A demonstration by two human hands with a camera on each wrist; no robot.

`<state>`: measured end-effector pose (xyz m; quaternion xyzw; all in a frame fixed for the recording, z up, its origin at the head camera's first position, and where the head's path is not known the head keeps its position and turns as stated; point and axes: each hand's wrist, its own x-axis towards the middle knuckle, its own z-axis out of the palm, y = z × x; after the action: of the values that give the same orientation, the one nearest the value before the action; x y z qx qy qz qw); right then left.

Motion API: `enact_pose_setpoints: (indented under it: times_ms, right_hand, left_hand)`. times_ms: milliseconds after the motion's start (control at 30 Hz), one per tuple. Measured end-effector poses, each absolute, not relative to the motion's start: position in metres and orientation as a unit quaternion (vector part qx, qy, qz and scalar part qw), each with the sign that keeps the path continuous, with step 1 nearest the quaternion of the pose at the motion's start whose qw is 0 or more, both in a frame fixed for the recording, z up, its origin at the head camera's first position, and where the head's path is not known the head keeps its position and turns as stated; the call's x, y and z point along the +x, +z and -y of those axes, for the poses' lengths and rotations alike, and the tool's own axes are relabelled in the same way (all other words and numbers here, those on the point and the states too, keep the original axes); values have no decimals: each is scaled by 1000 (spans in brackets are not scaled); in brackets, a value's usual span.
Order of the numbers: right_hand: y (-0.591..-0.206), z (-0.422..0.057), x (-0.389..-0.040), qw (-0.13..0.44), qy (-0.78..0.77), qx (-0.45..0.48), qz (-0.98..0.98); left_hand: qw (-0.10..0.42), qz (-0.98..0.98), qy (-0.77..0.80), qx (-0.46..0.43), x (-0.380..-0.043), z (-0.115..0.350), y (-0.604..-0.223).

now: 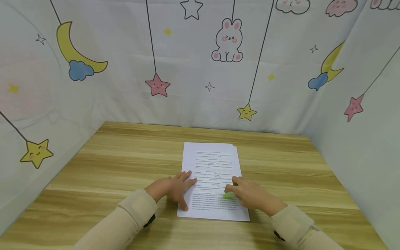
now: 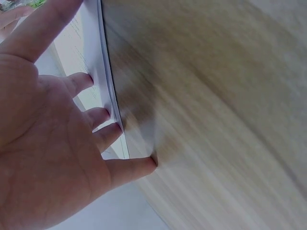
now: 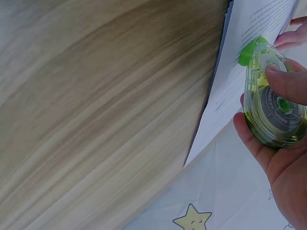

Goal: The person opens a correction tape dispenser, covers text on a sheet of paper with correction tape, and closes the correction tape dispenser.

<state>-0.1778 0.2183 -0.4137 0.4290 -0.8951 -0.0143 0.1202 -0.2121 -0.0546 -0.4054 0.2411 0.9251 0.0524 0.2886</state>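
Observation:
A stack of printed paper (image 1: 189, 156) lies on the wooden table. My left hand (image 1: 175, 189) rests at its left edge with fingers spread, some on the sheet. In the left wrist view, the little finger (image 2: 132, 170) touches the wood beside the stack. My right hand (image 1: 254, 196) grips a clear green correction tape (image 3: 263, 112) over the lower right of the top page. The thumb (image 3: 288, 86) lies on the dispenser's side. Its bright green tip (image 1: 228, 196) is at the lower text lines; whether it touches the paper, I cannot tell. White gaps break up several printed lines.
The wooden table (image 1: 125, 156) extends on all sides of the stack. A white cloth backdrop (image 1: 193, 111) with cartoon stars, moons and a rabbit hangs behind and along both sides. The sheets are slightly misaligned at the upper right corner.

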Motion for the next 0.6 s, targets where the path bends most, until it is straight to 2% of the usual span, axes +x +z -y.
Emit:
enact_pose_setpoints:
  times_ms: [600]
  right_hand:
    - [-417,-253,-174,130,7,413,901]
  left_hand:
    - [291,-926,52,236,-210,54,-402]
